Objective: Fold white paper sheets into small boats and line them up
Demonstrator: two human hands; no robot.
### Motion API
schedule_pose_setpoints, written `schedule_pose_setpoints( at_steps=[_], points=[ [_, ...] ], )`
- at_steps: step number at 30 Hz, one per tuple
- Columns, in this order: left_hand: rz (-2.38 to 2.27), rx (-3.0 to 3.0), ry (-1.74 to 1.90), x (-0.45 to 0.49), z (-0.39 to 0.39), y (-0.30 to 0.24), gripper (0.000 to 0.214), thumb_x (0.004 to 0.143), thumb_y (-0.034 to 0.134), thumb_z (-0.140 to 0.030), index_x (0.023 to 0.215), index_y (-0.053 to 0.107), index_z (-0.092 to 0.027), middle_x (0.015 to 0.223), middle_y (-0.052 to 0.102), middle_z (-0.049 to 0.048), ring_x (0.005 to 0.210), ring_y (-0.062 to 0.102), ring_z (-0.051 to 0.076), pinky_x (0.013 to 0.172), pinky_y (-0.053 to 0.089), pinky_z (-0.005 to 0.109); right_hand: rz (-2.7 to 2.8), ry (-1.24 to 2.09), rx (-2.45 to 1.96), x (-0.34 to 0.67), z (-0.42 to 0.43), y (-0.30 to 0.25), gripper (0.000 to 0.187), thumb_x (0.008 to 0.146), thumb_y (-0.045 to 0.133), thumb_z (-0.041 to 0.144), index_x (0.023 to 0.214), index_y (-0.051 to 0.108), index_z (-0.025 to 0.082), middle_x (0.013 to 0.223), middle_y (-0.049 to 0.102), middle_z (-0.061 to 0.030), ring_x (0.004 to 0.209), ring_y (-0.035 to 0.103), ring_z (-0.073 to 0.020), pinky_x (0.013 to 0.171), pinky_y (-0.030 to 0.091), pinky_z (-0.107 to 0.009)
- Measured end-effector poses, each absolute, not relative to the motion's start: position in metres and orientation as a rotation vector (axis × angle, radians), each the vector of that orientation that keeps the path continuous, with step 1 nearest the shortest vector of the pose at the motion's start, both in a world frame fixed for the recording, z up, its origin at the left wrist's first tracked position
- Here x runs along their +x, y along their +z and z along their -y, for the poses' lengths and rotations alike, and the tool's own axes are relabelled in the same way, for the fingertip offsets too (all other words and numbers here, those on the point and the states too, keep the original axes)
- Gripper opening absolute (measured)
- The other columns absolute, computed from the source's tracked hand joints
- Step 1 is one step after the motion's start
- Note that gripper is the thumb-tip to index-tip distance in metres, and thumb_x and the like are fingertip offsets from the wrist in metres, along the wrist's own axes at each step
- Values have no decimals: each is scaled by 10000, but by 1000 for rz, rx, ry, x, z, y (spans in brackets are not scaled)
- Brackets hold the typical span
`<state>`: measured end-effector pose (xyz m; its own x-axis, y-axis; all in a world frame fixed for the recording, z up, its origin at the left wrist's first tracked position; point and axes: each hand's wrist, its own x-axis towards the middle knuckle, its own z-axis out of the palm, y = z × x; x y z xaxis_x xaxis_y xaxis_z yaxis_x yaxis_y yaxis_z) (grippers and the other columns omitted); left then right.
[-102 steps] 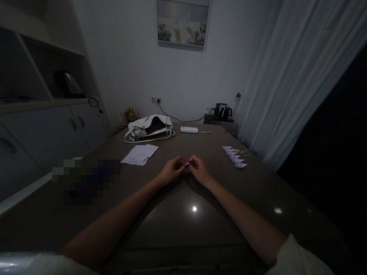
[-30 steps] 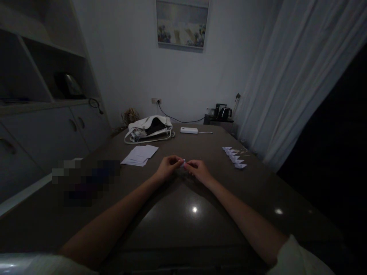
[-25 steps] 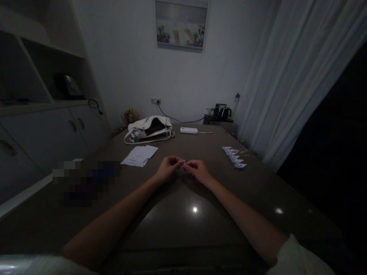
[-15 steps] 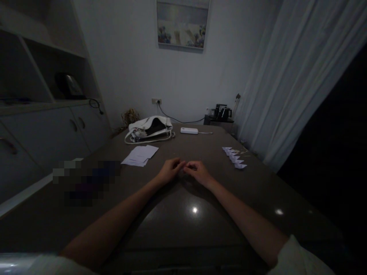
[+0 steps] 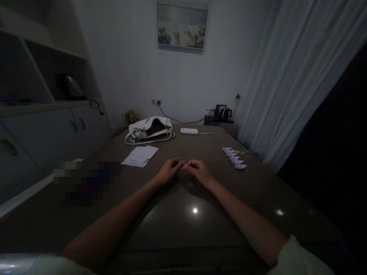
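Over the middle of the dark table, my left hand [image 5: 171, 169] and my right hand [image 5: 198, 172] meet at the fingertips. Both pinch a small piece of folded white paper [image 5: 184, 166], mostly covered by the fingers. To the left lies a loose stack of white paper sheets [image 5: 140, 156]. A row of several small folded paper boats [image 5: 234, 158] stands on the right side of the table.
A white handbag [image 5: 150, 128] lies at the far end of the table [image 5: 183, 233], beside a white power bank [image 5: 189, 131] with a short cable. Tiny scraps [image 5: 243, 152] lie near the boats. Blurred-out items [image 5: 91, 181] occupy the left side.
My fingertips have shifted slightly, and a bit more of the white paper shows between them. Everything else on the table stays where it was.
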<state>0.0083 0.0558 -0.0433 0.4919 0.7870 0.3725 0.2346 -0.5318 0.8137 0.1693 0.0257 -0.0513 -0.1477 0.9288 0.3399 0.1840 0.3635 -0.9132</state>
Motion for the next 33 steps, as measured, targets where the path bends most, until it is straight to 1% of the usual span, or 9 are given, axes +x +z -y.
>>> schedule_pose_setpoints(
  at_steps=[6,10,15,17,22,26,29,31,33],
  points=[
    [-762,1993,981,7,-54,-40,409,790,500,-545,663,516,-157,607,490,-28,599,447,122,559,346,228,1593,1018,-1036,167,-24,-53,239,760,580,387,709,564,154,605,535,23,478,438,-79,451,323,-195],
    [-738,1956,953,8,-54,-40,436,773,503,-568,644,520,-151,604,493,-23,613,456,126,586,359,234,1616,1093,-1034,165,-21,-50,276,785,544,387,645,564,150,532,523,19,451,439,-80,438,310,-193],
    [-751,1864,912,10,-56,-44,506,811,383,-627,661,497,-157,546,418,-45,505,369,100,481,296,224,1541,1039,-1033,167,-21,-48,239,754,540,324,587,556,154,523,515,17,464,451,-82,449,312,-195],
    [-741,1839,872,10,-56,-45,526,808,368,-649,648,481,-161,517,399,-52,470,343,91,456,274,222,1489,997,-1037,169,-23,-48,223,736,533,304,568,542,158,530,510,17,463,444,-83,447,312,-198],
    [-683,1804,804,10,-56,-45,514,766,462,-648,664,510,-146,515,414,-53,467,350,84,455,266,214,1414,957,-1038,170,-26,-50,204,701,535,300,549,525,163,526,503,17,447,417,-82,435,312,-199],
    [-660,1768,791,10,-55,-45,487,769,499,-617,690,521,-138,540,431,-52,472,361,78,454,265,201,1405,960,-1025,170,-25,-50,211,698,523,320,552,508,168,529,492,18,455,424,-83,442,322,-198],
    [-637,1753,763,9,-54,-44,458,766,543,-582,714,550,-127,544,435,-54,462,357,71,446,254,194,1442,979,-1017,169,-24,-50,200,700,523,328,581,523,167,535,491,22,458,433,-83,441,322,-198],
    [-616,1752,741,7,-52,-42,428,768,572,-541,726,576,-116,549,447,-50,469,365,69,452,255,190,1480,1004,-1021,167,-23,-50,228,716,527,363,606,542,164,529,488,26,441,425,-81,428,312,-201],
    [-585,1758,730,6,-51,-41,389,774,593,-494,756,606,-106,584,491,-32,506,396,76,477,278,189,1521,1031,-1030,166,-21,-50,304,745,519,423,591,540,162,495,468,31,419,405,-78,417,296,-203]
  ],
)
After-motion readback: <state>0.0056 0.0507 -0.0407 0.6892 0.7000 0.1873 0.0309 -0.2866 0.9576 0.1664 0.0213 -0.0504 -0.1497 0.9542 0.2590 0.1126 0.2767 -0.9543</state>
